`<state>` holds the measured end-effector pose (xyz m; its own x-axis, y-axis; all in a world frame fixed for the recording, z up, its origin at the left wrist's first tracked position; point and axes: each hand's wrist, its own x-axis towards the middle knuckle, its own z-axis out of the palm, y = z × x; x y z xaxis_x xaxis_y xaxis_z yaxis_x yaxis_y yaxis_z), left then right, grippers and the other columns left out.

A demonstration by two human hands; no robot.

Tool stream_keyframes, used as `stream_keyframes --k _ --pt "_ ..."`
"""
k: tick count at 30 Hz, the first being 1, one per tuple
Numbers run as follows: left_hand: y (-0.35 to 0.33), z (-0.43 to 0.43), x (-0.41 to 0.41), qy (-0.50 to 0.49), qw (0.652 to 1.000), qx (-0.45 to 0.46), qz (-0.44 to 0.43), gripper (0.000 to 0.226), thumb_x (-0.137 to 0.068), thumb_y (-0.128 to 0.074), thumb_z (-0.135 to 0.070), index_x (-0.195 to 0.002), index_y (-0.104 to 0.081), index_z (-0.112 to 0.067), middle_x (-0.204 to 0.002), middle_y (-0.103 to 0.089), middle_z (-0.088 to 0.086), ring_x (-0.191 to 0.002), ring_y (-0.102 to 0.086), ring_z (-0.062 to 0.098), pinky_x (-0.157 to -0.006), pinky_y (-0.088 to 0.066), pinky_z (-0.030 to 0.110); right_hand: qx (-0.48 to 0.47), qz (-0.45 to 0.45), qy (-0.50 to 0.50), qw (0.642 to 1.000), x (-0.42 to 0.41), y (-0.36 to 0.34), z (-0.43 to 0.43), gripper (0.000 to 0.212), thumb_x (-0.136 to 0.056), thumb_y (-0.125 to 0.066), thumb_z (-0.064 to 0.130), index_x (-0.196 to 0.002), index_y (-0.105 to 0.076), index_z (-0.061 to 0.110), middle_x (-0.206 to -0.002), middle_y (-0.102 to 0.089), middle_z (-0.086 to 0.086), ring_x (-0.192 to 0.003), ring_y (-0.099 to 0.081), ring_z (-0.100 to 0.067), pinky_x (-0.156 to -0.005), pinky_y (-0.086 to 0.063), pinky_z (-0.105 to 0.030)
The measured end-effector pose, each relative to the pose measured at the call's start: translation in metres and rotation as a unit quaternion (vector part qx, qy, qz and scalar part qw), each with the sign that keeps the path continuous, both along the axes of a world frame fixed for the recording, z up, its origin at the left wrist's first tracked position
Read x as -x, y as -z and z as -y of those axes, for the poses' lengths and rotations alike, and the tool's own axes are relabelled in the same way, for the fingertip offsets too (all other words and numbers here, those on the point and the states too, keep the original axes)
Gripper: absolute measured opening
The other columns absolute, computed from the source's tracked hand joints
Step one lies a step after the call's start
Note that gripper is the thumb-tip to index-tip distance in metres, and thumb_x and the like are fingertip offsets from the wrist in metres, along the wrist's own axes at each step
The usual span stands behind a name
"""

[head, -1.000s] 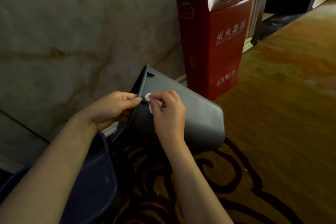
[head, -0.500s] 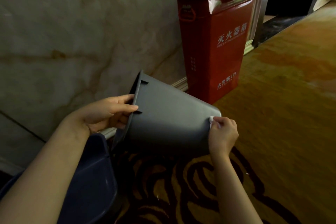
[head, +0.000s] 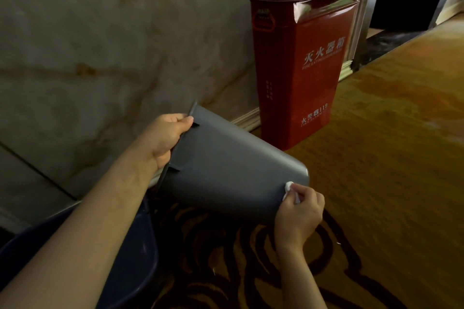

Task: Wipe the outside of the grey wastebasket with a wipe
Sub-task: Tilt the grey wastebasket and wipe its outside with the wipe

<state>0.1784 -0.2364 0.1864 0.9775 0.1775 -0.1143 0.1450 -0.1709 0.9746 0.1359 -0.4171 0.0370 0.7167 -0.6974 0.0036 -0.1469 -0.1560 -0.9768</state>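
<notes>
The grey wastebasket (head: 231, 170) is held tipped on its side in the air, its rim to the upper left and its bottom to the lower right. My left hand (head: 164, 139) grips the rim, thumb on top. My right hand (head: 298, 213) pinches a small crumpled white wipe (head: 288, 187) and presses it against the basket's outer wall near the bottom edge. The basket's opening faces away from me and its inside is hidden.
A red fire-extinguisher box (head: 301, 63) stands against the marble wall (head: 100, 45) just behind the basket. A dark blue bin (head: 135, 253) sits at the lower left under my left arm. Patterned brown carpet (head: 376, 158) stretches to the right.
My right hand has slid the wipe along the basket's side from near the rim down to the bottom end. My left hand has turned the basket a little while keeping hold of the rim.
</notes>
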Motion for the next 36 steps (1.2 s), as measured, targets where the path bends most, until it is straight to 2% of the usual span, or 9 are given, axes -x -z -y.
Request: stream_keyframes --k 4,7,10,13,17,21,25,29,36 --pt "-0.002 -0.004 0.009 0.003 0.999 -0.017 0.047 0.024 -0.094 -0.041 -0.013 -0.088 -0.065 -0.015 -0.066 -0.075 -0.007 -0.065 -0.07 0.004 -0.054 -0.054 0.017 -0.021 0.082 -0.021 0.996 0.002 -0.036 -0.023 0.012 -0.086 -0.061 0.008 -0.098 -0.065 0.01 -0.101 -0.055 0.003 -0.094 -0.055 -0.011 -0.08 -0.05 -0.025" --pt "0.005 0.002 0.017 0.001 0.996 -0.065 0.06 0.027 -0.094 -0.042 -0.013 -0.113 -0.06 -0.006 -0.093 -0.071 0.005 -0.084 -0.067 0.016 -0.075 -0.054 0.028 -0.008 0.201 -0.106 0.974 -0.004 -0.08 -0.058 0.012 -0.085 -0.063 0.009 -0.095 -0.066 0.015 -0.098 -0.058 0.005 -0.09 -0.056 -0.006 -0.079 -0.049 -0.018" --pt "0.014 0.011 0.024 0.027 0.993 -0.091 0.076 0.029 -0.093 -0.042 -0.01 -0.117 -0.057 -0.005 -0.103 -0.066 0.013 -0.091 -0.063 0.019 -0.087 -0.049 0.031 -0.01 0.248 -0.182 0.951 -0.013 -0.102 -0.081 0.014 -0.085 -0.062 0.003 -0.095 -0.068 0.01 -0.096 -0.058 0.003 -0.089 -0.055 -0.007 -0.08 -0.046 -0.014" --pt "0.016 0.009 0.023 0.051 0.992 -0.085 0.081 0.024 -0.093 -0.042 -0.01 -0.104 -0.062 -0.015 -0.091 -0.068 0.003 -0.075 -0.066 0.003 -0.075 -0.052 0.017 0.011 0.248 -0.186 0.951 -0.016 -0.1 -0.089 0.013 -0.086 -0.06 0.002 -0.095 -0.068 0.008 -0.097 -0.06 -0.003 -0.092 -0.054 -0.012 -0.082 -0.045 -0.018" --pt "0.015 0.006 0.019 0.063 0.993 -0.071 0.069 0.025 -0.094 -0.041 -0.01 -0.109 -0.06 -0.011 -0.091 -0.067 0.003 -0.074 -0.065 0.005 -0.077 -0.051 0.022 0.054 0.251 -0.158 0.953 -0.021 -0.09 -0.084 0.013 -0.085 -0.059 0.001 -0.093 -0.068 0.007 -0.094 -0.06 -0.006 -0.09 -0.051 -0.014 -0.079 -0.041 -0.019" --pt "0.012 0.008 0.014 0.044 0.997 -0.041 0.041 0.023 -0.094 -0.041 -0.012 -0.111 -0.057 -0.015 -0.095 -0.065 0.0 -0.089 -0.062 0.009 -0.082 -0.049 0.024 0.017 0.131 -0.058 0.99 -0.029 -0.044 -0.042 0.016 -0.088 -0.057 0.005 -0.102 -0.066 0.008 -0.105 -0.059 -0.005 -0.098 -0.052 -0.013 -0.088 -0.04 -0.019" --pt "0.01 0.005 0.014 0.071 0.997 -0.014 0.018 0.023 -0.093 -0.043 -0.012 -0.092 -0.064 -0.019 -0.075 -0.076 -0.006 -0.073 -0.07 0.004 -0.062 -0.055 0.017 -0.026 0.027 0.055 0.998 -0.017 0.012 -0.008 0.016 -0.091 -0.052 0.008 -0.104 -0.062 0.009 -0.114 -0.055 -0.009 -0.108 -0.052 -0.024 -0.088 -0.044 -0.03" --pt "0.004 0.003 0.014 0.112 0.994 -0.005 -0.018 0.02 -0.089 -0.05 -0.013 -0.087 -0.069 -0.015 -0.074 -0.077 -0.002 -0.072 -0.071 0.009 -0.06 -0.056 0.019 -0.039 0.022 0.077 0.996 -0.011 0.034 0.001 0.014 -0.092 -0.051 0.007 -0.102 -0.061 0.007 -0.114 -0.054 -0.011 -0.108 -0.053 -0.025 -0.085 -0.042 -0.028" --pt "-0.003 0.011 0.009 0.04 0.998 -0.013 -0.04 0.027 -0.09 -0.05 -0.028 -0.078 -0.067 -0.01 -0.06 -0.073 -0.005 -0.06 -0.069 0.005 -0.055 -0.054 0.017 0.017 0.056 0.032 0.998 0.005 0.041 -0.003 0.011 -0.089 -0.057 0.004 -0.098 -0.061 0.007 -0.102 -0.047 0.003 -0.097 -0.055 -0.021 -0.08 -0.048 -0.03"
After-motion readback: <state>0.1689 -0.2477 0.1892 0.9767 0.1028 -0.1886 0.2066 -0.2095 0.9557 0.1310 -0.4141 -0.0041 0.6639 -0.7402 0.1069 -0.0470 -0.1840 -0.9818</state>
